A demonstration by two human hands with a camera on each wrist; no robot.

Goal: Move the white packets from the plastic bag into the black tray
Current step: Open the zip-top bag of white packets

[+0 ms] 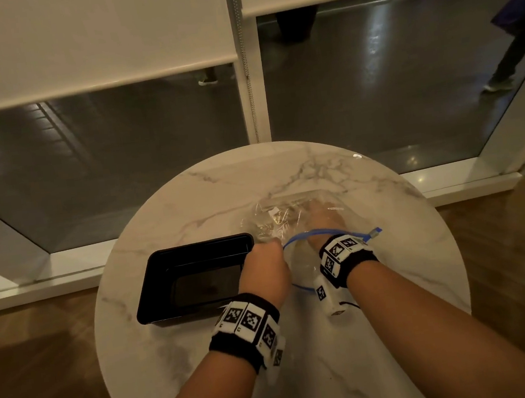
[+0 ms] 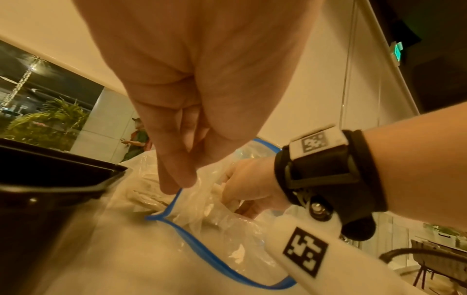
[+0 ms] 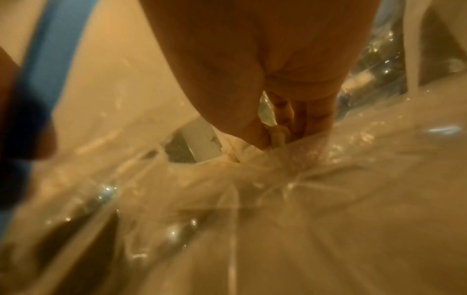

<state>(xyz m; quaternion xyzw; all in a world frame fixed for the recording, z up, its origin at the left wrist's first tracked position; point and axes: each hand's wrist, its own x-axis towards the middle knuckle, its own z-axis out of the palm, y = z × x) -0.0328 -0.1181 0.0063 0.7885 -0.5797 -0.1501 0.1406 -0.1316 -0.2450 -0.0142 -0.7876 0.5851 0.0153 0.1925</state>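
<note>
So the left hand [image 1: 264,272] is pinching the blue zip rim [image 2: 174,201] of the plastic bag [image 1: 292,210], holding the mouth open right beside the black tray [image 1: 165,275]. The right hand [image 1: 324,221] is wrist-deep inside the bag, and in the right wrist view its fingers [image 3: 260,137] look curled round a bunch of white packets [image 3: 278,135]. That view is pretty blurry, so I can't say how many it's got.

Handling-wise, my guess is these packets are light, thin and floppy, a bit slick against the film, so a loose pinch will probably shed a few. Grabbing across the middle of the bundle seems the safer hold. The bag itself is soft and crinkly and will likely cling to the wrist on the way out, so the rim pinch matters.

Room: the tray sits empty as far as I can see, just left of the bag mouth, so the hop over its rim is short. The round marble surface [image 1: 208,368] has bare space toward the person, though the bag's far side lies near the edge.
</note>
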